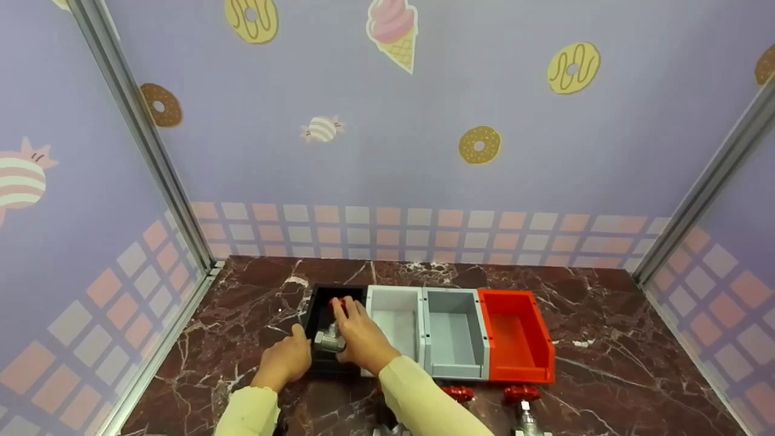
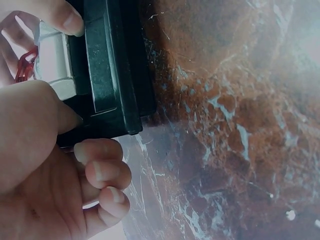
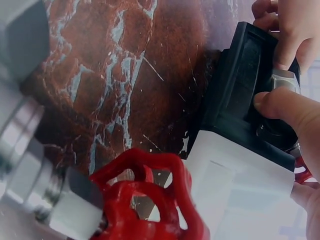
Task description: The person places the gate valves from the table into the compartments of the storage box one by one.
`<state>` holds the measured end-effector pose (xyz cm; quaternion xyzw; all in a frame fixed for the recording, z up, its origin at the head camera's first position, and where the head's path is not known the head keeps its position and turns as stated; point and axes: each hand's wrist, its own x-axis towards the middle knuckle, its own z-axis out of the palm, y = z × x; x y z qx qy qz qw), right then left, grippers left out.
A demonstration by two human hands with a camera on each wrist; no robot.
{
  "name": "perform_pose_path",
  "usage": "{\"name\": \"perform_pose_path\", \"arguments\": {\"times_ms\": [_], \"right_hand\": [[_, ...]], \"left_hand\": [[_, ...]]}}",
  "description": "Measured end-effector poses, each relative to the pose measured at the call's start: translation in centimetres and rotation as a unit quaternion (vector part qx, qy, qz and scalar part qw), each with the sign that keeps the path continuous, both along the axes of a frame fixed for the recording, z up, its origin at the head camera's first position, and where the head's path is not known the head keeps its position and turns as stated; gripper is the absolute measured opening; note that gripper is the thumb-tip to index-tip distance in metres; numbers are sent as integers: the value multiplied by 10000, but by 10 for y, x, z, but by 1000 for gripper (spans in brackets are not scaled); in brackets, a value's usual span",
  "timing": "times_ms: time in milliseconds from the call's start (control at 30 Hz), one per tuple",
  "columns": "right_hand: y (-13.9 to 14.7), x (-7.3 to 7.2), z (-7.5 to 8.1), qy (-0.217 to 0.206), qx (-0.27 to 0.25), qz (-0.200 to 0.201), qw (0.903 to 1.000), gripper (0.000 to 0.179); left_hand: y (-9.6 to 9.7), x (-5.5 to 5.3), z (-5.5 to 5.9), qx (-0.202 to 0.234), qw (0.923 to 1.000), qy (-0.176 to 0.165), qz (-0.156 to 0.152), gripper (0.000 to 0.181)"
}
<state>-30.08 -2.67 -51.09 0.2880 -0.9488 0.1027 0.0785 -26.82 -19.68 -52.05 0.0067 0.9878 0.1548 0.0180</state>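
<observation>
My right hand [image 1: 363, 336] grips a metal valve [image 1: 330, 340] with a red handwheel [image 1: 336, 303], down inside the black bin [image 1: 348, 292] at the left end of a row. The valve's hexagonal end [image 2: 55, 62] points to the bin's front in the left wrist view, and the right thumb [image 3: 272, 102] lies by it in the right wrist view. At the bin's front left corner, my left hand [image 1: 286, 357] pinches the wall, its thumb inside and its other fingers [image 2: 107, 172] curled outside. Part of the valve is hidden behind the right hand.
White [image 1: 393, 297], grey [image 1: 454, 297] and red bins [image 1: 542, 339] continue the row to the right. Before them on the dark marble table [image 1: 623, 339] lie more valves with red handwheels [image 1: 522, 393], partly cut off or behind the right sleeve. Patterned walls enclose the table.
</observation>
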Motion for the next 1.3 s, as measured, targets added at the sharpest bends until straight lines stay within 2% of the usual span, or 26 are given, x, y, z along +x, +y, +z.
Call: {"name": "perform_pose_path", "arguments": {"times_ms": [233, 500, 700, 867, 967, 1100, 1300], "right_hand": [[-2, -5, -1, 107, 177, 55, 9998, 107], [2, -7, 0, 124, 370, 242, 9989, 104], [2, -7, 0, 390, 717, 315, 9962, 104], [1, -5, -2, 905, 1043, 367, 9897, 101], [-2, -4, -4, 1295, 1471, 287, 9802, 99], [-5, -4, -7, 1422, 1862, 140, 9721, 97], [-4, -6, -15, 1454, 1461, 207, 9783, 95]], "left_hand": [[0, -1, 2, -14, 9999, -158, 11, 22], [2, -1, 0, -38, 10000, 40, -11, 21], [1, 0, -1, -54, 10000, 82, -10, 21], [0, 1, -1, -26, 10000, 43, -6, 19], [1, 2, 0, -16, 10000, 63, 5, 20], [3, 1, 1, -7, 10000, 58, 27, 22], [2, 1, 0, -25, 10000, 70, 40, 23]]}}
